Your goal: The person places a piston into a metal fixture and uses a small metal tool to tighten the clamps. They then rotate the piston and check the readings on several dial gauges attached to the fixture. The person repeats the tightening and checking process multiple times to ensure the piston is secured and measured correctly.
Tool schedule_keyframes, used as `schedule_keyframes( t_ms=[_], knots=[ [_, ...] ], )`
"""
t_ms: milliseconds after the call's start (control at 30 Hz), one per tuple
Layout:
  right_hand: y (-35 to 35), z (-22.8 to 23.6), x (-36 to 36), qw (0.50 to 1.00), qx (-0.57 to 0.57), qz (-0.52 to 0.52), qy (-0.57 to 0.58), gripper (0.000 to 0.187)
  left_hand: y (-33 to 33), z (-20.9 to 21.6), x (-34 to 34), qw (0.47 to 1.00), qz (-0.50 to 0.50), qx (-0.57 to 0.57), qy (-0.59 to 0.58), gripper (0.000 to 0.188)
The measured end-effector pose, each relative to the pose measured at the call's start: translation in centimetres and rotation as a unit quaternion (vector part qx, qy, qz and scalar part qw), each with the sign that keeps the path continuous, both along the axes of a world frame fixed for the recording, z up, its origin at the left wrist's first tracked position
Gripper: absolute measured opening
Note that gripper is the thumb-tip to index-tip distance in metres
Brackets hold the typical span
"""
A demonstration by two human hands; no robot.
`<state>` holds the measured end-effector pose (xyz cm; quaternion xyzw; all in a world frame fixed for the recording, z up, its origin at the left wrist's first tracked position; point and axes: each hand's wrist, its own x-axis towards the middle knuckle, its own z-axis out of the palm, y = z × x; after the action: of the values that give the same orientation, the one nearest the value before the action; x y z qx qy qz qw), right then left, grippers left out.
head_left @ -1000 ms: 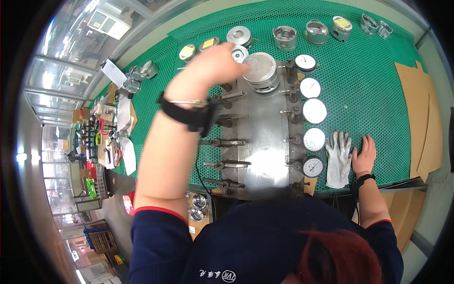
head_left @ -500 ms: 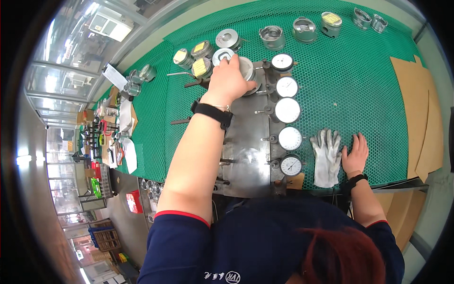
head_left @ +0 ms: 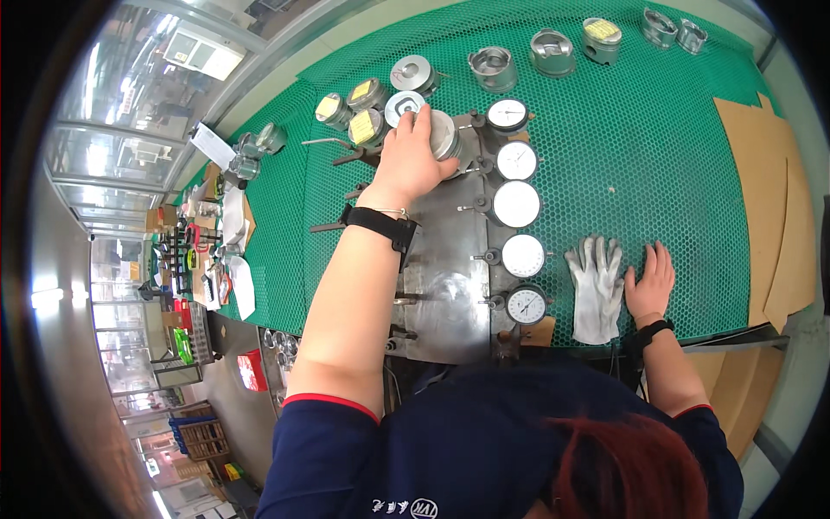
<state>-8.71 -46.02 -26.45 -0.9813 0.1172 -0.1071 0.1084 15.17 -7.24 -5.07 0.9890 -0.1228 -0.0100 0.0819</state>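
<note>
Green perforated matting point(head_left: 666, 164) covers the bench, and on it lies a long steel plate point(head_left: 445, 290) running away from the person. At the plate's far end stands a metal piston point(head_left: 443, 132), upright, its flat round top facing up. The left hand point(head_left: 411, 161) reaches out to it: the fingers are half curled along its left side, and the thumb comes round its near side. The hand covers part of the piston, so it is impossible to tell whether the grip bears on it firmly or only rests there.

The right hand point(head_left: 650, 284) lies palm down on the matting, its fingers extended and a little apart, holding nothing. Just to its left is a pale grey glove point(head_left: 596, 294), fingers pointing away from the person. A black band circles each wrist.

Five round dial gauges point(head_left: 516, 204) line the plate's right side. To the left of the piston sit a silver piston with a dark ring-shaped mark point(head_left: 405, 109) and three yellow-labelled pistons point(head_left: 367, 127); more pistons point(head_left: 552, 54) stand along the bench's far edge. Brown cardboard sheets point(head_left: 765, 208) lie well to the right.
</note>
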Motion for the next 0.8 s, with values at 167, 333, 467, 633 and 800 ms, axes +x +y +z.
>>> schedule_keyframes(
  t_ms=[167,333,467,633,800],
  knots=[
    [0.1,0.1,0.0,1.0,-0.002,-0.004,0.007,0.062,0.1,-1.3,0.2,0.999,-0.003,-0.022,-0.033,0.105],
    [0.0,0.1,0.0,1.0,-0.004,0.0,0.005,0.061,0.3,-1.6,0.4,0.998,-0.01,-0.032,-0.044,0.104],
    [0.0,0.1,0.1,1.0,-0.006,0.002,0.003,0.06,0.2,-1.7,0.3,0.998,-0.005,-0.026,-0.056,0.104],
    [0.2,0.3,0.1,1.0,-0.006,-0.006,0.011,0.061,-0.2,0.0,0.2,0.997,-0.012,-0.021,-0.07,0.103],
    [0.1,0.1,-0.2,1.0,-0.008,-0.007,0.012,0.061,6.0,6.7,2.5,0.965,-0.086,0.012,-0.246,0.051]
  ],
)
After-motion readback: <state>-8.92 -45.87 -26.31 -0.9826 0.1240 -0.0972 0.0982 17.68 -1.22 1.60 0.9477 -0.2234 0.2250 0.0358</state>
